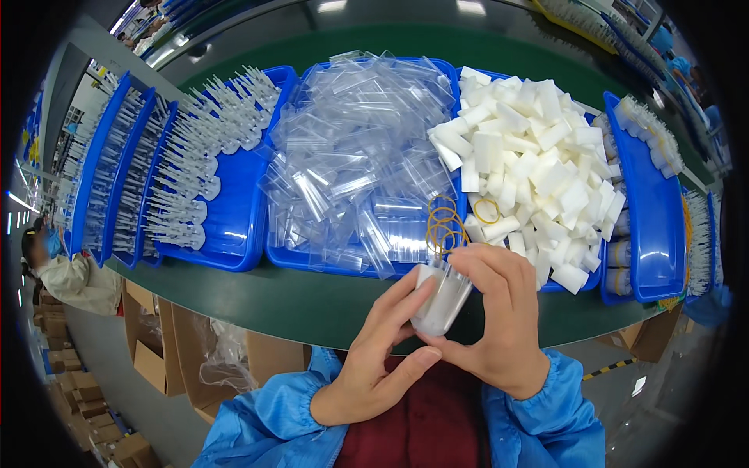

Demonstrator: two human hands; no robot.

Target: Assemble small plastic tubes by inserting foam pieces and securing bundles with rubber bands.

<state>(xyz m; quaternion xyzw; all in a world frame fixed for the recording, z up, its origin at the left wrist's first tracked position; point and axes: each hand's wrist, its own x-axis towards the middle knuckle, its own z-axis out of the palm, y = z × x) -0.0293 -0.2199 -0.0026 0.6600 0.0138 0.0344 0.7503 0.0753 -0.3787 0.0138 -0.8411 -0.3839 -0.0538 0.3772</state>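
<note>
Both hands meet low in the middle of the head view around one small clear plastic bag with a white foam piece inside (441,300). My left hand (374,359) grips its lower left side with thumb and fingers. From the right, my right hand (499,320) wraps over its top. Just above them, several yellow rubber bands (443,222) lie on the edge of the blue tray of clear plastic bags (355,156). A blue tray heaped with white foam blocks (530,164) sits to the right of it.
Blue trays of clear plastic utensils (195,171) fill the left of the dark green bench (312,300). Another blue tray (655,226) with small capped vials stands at the right. Cardboard boxes (195,351) sit on the floor at lower left. A seated person (66,273) is at far left.
</note>
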